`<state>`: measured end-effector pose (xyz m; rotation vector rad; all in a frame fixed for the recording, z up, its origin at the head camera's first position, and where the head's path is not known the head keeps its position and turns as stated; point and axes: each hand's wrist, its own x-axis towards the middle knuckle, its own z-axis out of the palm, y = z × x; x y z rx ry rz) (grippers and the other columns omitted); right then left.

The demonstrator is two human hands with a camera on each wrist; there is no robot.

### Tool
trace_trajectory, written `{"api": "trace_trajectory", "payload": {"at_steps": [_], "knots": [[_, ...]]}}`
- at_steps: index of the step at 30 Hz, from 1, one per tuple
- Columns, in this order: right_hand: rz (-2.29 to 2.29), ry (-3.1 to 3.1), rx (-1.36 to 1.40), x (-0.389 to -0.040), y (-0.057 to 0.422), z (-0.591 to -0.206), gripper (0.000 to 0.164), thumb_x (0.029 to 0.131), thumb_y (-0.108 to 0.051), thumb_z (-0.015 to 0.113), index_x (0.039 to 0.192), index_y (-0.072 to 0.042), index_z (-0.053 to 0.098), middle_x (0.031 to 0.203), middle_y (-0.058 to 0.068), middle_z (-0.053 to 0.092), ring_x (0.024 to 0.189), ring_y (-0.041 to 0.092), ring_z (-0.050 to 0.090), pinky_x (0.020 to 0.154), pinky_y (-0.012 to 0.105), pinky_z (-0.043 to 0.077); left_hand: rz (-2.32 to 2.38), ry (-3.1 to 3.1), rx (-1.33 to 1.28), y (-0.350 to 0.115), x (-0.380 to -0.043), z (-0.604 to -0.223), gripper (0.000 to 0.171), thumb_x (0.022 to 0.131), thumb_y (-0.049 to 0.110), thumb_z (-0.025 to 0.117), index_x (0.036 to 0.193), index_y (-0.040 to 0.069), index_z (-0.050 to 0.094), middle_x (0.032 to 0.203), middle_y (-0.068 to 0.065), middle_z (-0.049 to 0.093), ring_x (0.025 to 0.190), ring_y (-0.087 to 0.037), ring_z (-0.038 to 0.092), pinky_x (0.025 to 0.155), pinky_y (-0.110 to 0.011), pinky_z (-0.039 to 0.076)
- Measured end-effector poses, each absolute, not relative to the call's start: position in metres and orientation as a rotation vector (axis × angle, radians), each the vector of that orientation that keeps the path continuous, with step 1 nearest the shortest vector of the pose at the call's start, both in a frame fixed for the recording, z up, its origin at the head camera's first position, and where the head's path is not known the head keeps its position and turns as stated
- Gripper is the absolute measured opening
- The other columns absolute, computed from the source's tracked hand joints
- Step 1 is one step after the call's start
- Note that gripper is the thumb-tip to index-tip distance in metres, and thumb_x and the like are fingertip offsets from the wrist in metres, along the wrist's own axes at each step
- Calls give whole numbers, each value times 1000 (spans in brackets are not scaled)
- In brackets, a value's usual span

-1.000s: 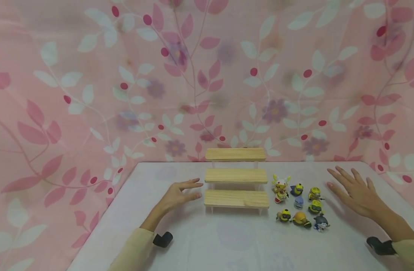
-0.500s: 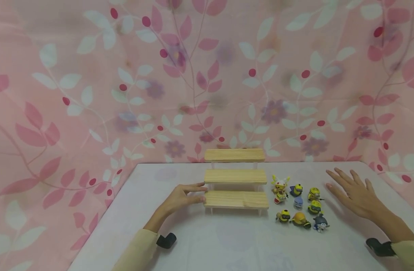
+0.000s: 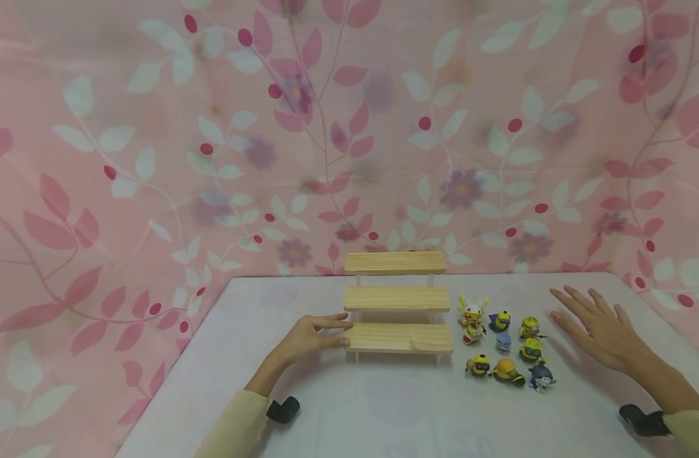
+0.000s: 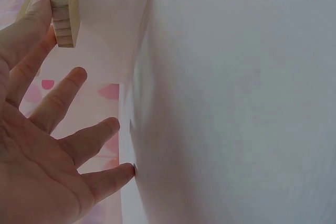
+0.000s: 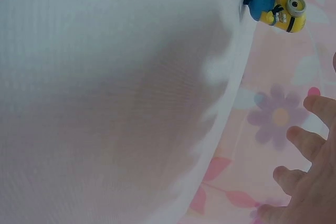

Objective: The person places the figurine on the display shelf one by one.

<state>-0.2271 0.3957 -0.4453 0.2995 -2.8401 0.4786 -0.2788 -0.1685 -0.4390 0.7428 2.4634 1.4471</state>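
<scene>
A three-tier display stand (image 3: 397, 299) with wooden boards and clear supports stands at the table's back middle. My left hand (image 3: 309, 337) touches the left end of its lowest board (image 3: 397, 338) with thumb and index fingertips. In the left wrist view, those fingertips lie against the board end (image 4: 65, 17), with the other fingers spread apart. My right hand (image 3: 601, 327) is held over the table's right side with straight, spread fingers, holding nothing. Several small toy figures stand between stand and right hand, including a yellow horned figure (image 3: 472, 308) and a grey figure (image 3: 540, 376).
The table (image 3: 383, 407) has a white cloth. A pink floral curtain (image 3: 349, 127) hangs behind it. Black wrist straps (image 3: 283, 410) show below both hands. One goggled yellow figure (image 5: 278, 9) appears at the top right of the right wrist view.
My left hand has moved right until its fingertips met the lowest board's left end. The right hand, the stand and the figures have stayed in place.
</scene>
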Motion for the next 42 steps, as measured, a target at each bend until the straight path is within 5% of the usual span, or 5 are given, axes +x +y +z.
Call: {"api": "trace_trajectory", "payload": {"at_steps": [7, 15, 20, 28, 42], "knots": [[493, -2842, 320, -224, 393, -437, 62, 103, -38, 48, 154, -8, 30, 144, 37, 36, 129, 62, 24, 93, 84, 15, 1442, 2466, 747, -170, -278, -441, 42, 83, 36, 80, 121, 24, 72, 142, -3, 55, 140, -32, 36, 111, -67, 20], [541, -2908, 319, -212, 388, -423, 61, 102, -42, 51, 154, -14, 34, 142, 34, 40, 122, 59, 38, 84, 82, 28, 1428, 2473, 737, -170, -279, -442, 42, 83, 36, 80, 122, 24, 72, 140, -3, 56, 139, -32, 38, 111, -65, 23], [512, -2909, 301, -207, 385, -419, 59, 98, -44, 58, 148, -14, 45, 126, 25, 57, 102, 44, 59, 69, 61, 51, 1427, 2468, 729, -171, -278, -443, 41, 83, 35, 80, 122, 25, 72, 138, -2, 58, 138, -30, 40, 111, -62, 26], [420, -2918, 257, -201, 377, -414, 61, 87, -49, 71, 130, -7, 61, 93, 7, 65, 78, 23, 64, 59, 42, 54, 1430, 2463, 729, -170, -277, -441, 41, 83, 33, 80, 123, 24, 71, 139, -5, 57, 138, -32, 39, 111, -63, 25], [457, -2904, 354, -189, 368, -418, 42, 78, -48, 81, 106, -17, 74, 78, -11, 51, 64, 1, 48, 51, 22, 40, 1420, 2477, 715, -170, -279, -440, 44, 81, 39, 81, 122, 25, 72, 138, -4, 58, 137, -27, 42, 112, -56, 29]]}}
